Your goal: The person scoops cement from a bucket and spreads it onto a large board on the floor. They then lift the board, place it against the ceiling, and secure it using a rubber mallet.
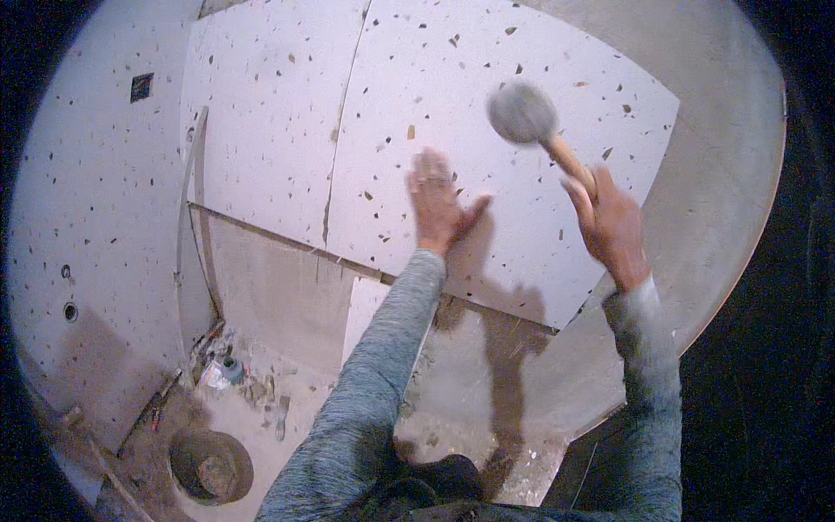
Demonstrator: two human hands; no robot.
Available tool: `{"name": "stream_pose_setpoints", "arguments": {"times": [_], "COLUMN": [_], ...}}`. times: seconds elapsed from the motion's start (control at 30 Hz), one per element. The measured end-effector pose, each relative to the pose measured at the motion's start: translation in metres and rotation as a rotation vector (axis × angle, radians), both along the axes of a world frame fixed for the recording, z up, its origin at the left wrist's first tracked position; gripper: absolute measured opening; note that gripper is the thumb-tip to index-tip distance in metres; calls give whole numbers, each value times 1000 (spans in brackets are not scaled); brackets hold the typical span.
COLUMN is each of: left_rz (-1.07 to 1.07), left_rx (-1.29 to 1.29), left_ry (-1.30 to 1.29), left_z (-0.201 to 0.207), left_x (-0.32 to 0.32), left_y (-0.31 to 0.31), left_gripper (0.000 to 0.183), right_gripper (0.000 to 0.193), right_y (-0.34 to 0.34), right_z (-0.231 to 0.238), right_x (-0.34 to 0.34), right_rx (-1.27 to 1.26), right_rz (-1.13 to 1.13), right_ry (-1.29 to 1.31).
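A large white tile with dark and brown flecks (522,217) covers the wall in front of me. My left hand (437,204) lies flat against it, fingers stretched upward and thumb out to the right. In my right hand (611,228) is a rubber mallet (522,113) with a grey round head and a wooden handle. The mallet's head is blurred and is up and left of that hand, in front of the tile's upper part. Whether the head touches the tile, I cannot tell.
Another flecked tile (261,113) adjoins on the left. Below the tiles is bare wall (270,274). A bucket (211,467) stands on the floor at lower left, near rubble and a crumpled bag (222,372). A thin curved strip (187,191) leans in the left corner.
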State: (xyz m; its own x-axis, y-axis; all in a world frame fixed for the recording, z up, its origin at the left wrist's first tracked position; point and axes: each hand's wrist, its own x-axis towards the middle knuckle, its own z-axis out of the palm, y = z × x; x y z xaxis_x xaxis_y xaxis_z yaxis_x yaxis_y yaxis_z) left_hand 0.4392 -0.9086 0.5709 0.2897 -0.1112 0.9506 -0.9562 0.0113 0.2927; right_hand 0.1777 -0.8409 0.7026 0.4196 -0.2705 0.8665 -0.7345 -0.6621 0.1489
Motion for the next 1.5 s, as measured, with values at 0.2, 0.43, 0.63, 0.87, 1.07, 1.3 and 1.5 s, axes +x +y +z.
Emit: {"name": "stream_pose_setpoints", "arguments": {"times": [0.2,0.43,0.63,0.87,1.07,1.3,1.5], "left_rz": [257,257,315,82,62,59,9], "left_rx": [-146,-222,-281,-204,-67,0,-30], "left_ry": [391,335,222,153,-367,-368,-363], "left_z": [18,12,3,-18,24,64,65], "left_x": [85,113,157,64,-82,-148,-152], "left_y": [24,18,-10,-41,-58,-61,-56], "left_gripper": [101,92,86,87,86,88,85], "right_gripper": [33,35,33,31,28,25,29], "right_y": [-16,-4,5,22,22,12,-11], "right_z": [-109,-207,-291,-323,-340,-294,-253], "right_x": [-124,-203,-229,-232,-227,-193,-165], "right_rx": [173,402,559,640,601,670,646], "right_rz": [-88,-167,-175,-173,-111,143,323], "right_ry": [-216,-382,-616,-778,-818,-921,-931]}}
